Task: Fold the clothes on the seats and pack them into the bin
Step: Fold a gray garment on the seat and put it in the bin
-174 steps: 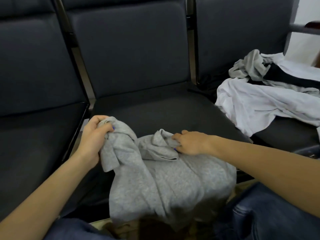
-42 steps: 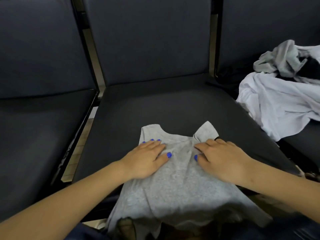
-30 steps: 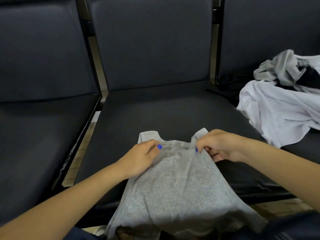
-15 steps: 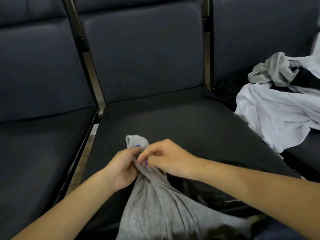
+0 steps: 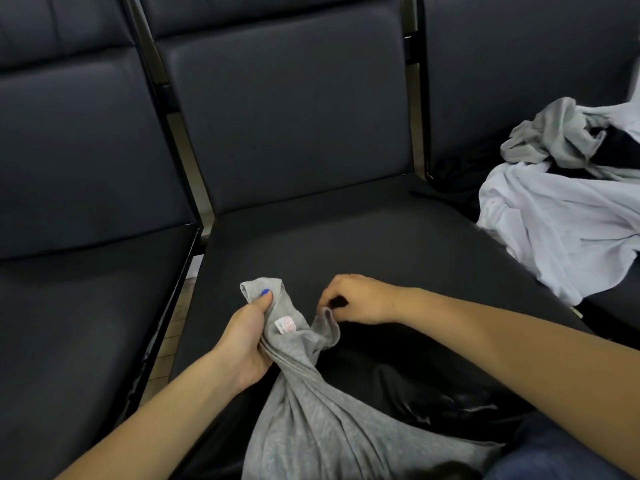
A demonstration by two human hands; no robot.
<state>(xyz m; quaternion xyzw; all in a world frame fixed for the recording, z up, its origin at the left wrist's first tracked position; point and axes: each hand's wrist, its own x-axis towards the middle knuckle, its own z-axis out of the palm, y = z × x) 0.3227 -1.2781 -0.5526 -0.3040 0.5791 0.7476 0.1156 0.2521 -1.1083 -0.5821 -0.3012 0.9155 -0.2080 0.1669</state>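
Head view, my left hand [image 5: 247,336]: gripping the bunched grey top [image 5: 304,386] at its straps, thumb on the cloth
My right hand [image 5: 360,299]: fingers curled, seemingly pinching the other strap
Top: draped off the middle seat [image 5: 363,237]
Clothes pile [image 5: 568,202]: right seat

Bunched grey top [image 5: 304,403] draped over middle seat [image 5: 363,244].

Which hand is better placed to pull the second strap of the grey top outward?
The right hand, probably. It sits beside the free strap of the grey top, while the left hand already grips the other strap and the bunched neck.
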